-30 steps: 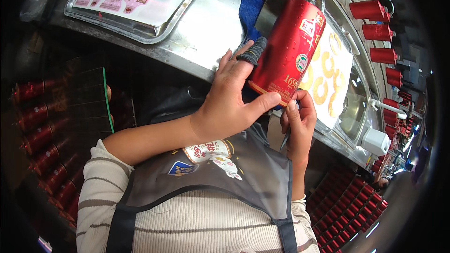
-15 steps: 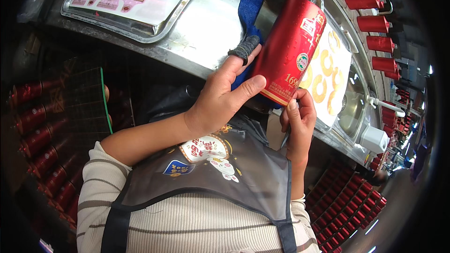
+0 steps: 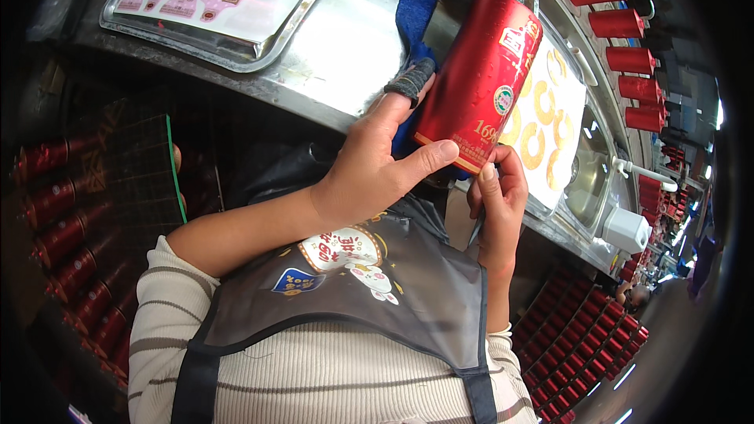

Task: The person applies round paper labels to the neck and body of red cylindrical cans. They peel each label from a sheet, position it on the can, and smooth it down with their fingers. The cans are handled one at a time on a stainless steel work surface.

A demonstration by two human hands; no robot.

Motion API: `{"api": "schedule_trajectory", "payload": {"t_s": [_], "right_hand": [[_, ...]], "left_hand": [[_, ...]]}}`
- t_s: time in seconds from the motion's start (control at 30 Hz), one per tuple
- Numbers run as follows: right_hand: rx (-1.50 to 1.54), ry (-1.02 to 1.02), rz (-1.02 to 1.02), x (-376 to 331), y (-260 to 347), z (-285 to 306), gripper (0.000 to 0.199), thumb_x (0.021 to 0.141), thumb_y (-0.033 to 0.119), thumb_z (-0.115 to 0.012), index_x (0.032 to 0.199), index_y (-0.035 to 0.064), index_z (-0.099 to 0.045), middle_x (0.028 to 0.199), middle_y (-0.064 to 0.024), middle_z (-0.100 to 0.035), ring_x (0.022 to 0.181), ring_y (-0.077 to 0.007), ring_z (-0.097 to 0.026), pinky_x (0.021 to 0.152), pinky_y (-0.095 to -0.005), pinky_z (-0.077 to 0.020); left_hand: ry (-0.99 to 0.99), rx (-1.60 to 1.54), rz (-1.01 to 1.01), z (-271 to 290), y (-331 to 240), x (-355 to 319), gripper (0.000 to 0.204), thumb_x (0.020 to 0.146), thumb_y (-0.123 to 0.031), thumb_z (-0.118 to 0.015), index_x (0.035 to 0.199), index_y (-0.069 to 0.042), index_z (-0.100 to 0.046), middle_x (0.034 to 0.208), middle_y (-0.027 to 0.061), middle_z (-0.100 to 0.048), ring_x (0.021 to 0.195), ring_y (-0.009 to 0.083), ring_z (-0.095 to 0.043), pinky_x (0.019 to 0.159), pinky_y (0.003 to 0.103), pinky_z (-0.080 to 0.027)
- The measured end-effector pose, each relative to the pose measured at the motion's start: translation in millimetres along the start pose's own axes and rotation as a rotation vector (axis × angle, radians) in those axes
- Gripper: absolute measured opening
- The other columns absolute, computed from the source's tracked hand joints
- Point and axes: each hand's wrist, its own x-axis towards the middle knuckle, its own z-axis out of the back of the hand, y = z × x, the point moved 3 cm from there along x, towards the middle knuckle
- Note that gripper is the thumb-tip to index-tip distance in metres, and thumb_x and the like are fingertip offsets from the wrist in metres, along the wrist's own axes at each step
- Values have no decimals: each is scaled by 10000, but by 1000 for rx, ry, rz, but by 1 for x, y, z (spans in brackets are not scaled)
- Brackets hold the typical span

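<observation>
Left hand point(image 3: 369, 159) gripping a glossy red cylindrical bottle point(image 3: 474, 82), which partly blocks a gold-patterned white sheet point(image 3: 551, 135); right hand point(image 3: 503, 195) pinched at the bottle's near end, can't tell on what.

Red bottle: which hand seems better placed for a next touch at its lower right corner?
Probably the right hand: its fingertips are at that corner of the red bottle, while the left hand is at the bottle's left side.
</observation>
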Motion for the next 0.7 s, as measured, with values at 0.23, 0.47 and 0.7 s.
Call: {"api": "schedule_trajectory", "payload": {"t_s": [0.23, 0.47, 0.7], "right_hand": [[-8, 13, 6, 1, -2, 1, 256, 986, 279, -682, 1012, 98, -503, 732, 63, -574, 511, 11, -411, 450, -168, -267], [-18, 16, 7, 1, -2, 3, 252, 989, 279, -676, 1014, 98, -503, 745, 62, -579, 513, 11, -412, 450, -167, -275], [-24, 14, 17, 1, -1, 1, 254, 988, 279, -678, 1011, 98, -502, 751, 65, -576, 522, 13, -413, 453, -164, -276]], "left_hand": [[-26, 55, -12, 0, 1, 0, 583, 935, -207, -735, 1359, 69, -447, 1493, 203, -463, 1341, 180, -453, 1117, 331, -358], [-80, 188, 26, -8, -2, -2, 709, 879, -281, -760, 1386, 84, -425, 1385, 321, -476, 1313, 435, -457, 1123, 460, -348], [22, 97, 4, -1, 5, -2, 702, 992, -173, -631, 1529, 83, -259, 1602, 207, -325, 1460, 215, -332, 1192, 355, -249]]}}
